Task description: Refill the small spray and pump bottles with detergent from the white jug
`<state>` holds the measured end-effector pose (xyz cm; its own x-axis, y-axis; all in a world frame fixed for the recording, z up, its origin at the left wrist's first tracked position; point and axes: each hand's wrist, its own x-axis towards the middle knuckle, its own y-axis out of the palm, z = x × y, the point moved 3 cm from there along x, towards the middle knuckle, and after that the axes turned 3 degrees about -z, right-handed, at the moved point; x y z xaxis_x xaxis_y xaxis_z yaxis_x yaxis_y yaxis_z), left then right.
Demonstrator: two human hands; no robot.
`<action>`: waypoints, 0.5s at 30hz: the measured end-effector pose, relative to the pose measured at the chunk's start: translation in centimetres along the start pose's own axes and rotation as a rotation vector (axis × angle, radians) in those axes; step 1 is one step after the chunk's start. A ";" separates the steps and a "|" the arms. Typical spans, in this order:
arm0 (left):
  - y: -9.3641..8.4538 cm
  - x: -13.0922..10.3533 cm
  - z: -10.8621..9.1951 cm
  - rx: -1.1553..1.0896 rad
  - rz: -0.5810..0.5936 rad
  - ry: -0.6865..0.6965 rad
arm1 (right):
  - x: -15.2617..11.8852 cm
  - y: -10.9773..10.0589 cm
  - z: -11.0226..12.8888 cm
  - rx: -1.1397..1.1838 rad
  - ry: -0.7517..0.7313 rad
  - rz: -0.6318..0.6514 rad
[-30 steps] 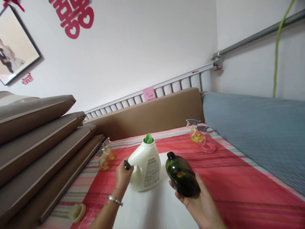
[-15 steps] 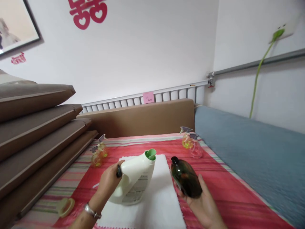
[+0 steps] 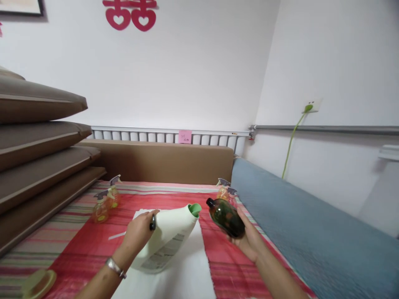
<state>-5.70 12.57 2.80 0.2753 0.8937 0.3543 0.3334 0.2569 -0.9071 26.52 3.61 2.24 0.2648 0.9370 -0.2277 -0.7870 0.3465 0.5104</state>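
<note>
Tilted to the right above a white cloth is a large white detergent jug with a green pouring spout. My left hand is closed around its handle; a black ring and a silver bracelet show. In my right hand lies a dark brown-green bottle, tipped so its black-looking neck points up and left toward the spout. A small gap separates spout and neck, and no liquid is seen between them. Part of my right fingers is hidden under the bottle.
Two spray bottles stand at the left; two more are at the back right, partly behind the brown bottle. A pale yellow cap lies front left. Stacked cushions rise on the left, and a blue padded edge borders the right.
The jug has tipped further to the right. My right hand has brought the brown bottle nearer the spout and tilted it more toward it. The camera view has turned and levelled.
</note>
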 end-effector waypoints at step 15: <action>-0.2 -0.2 0.1 -0.067 0.020 0.016 | 0.5 1.4 2.4 -0.326 -0.044 -0.069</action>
<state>-5.90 12.36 2.89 0.2967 0.8924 0.3400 0.3870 0.2131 -0.8971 26.87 4.66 4.89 0.3422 0.9152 -0.2130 -0.9012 0.3838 0.2014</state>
